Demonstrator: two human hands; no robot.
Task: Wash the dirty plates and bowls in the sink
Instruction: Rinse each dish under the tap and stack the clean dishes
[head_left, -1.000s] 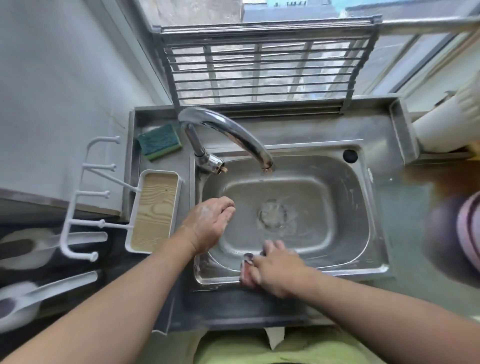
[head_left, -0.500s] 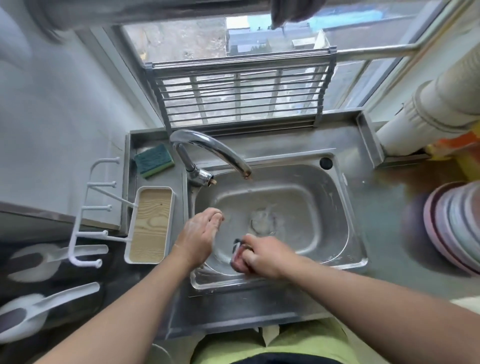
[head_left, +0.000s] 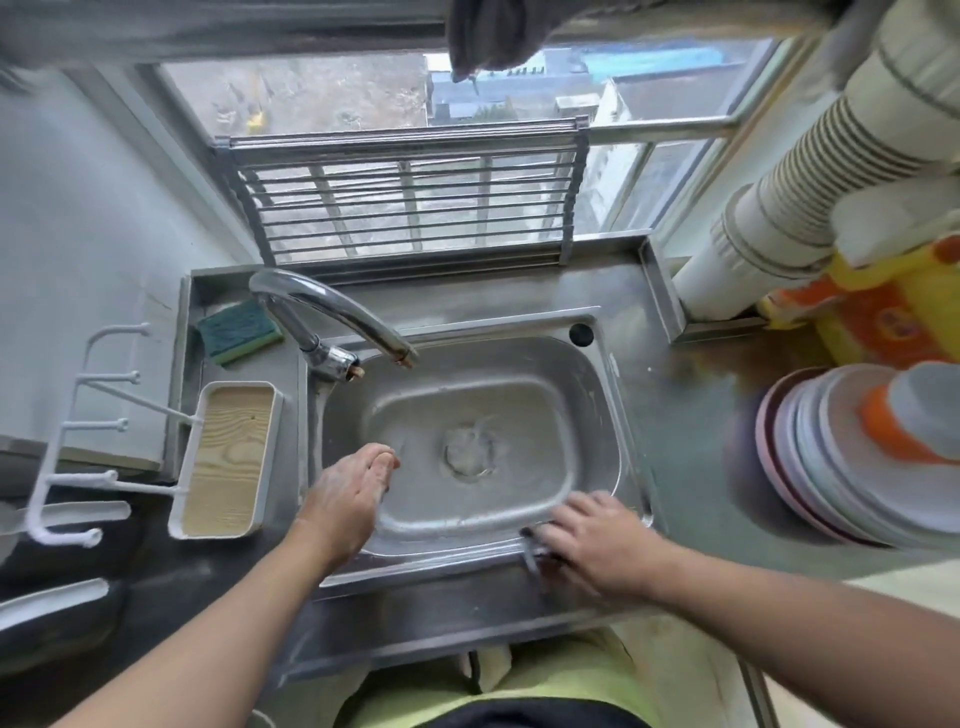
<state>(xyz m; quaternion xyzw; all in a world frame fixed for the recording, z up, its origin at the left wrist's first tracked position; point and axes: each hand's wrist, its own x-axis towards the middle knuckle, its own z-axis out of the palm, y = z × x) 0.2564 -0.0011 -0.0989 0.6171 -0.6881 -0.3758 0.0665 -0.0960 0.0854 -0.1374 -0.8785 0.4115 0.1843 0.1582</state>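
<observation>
While the left hand (head_left: 347, 493) hangs relaxed over the sink (head_left: 597, 395), the right hand (head_left: 597, 545) presses a scrubber (head_left: 532, 551)

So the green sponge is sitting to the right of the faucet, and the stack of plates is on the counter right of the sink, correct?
Not quite. The head view shows the sponge to the left of the faucet, at the back corner. The plates are indeed on the counter right of the sink.

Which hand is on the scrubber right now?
The right hand, at the sink's front rim, presses the dark scrubber there. The left hand hovers over the basin, holding nothing.
</observation>
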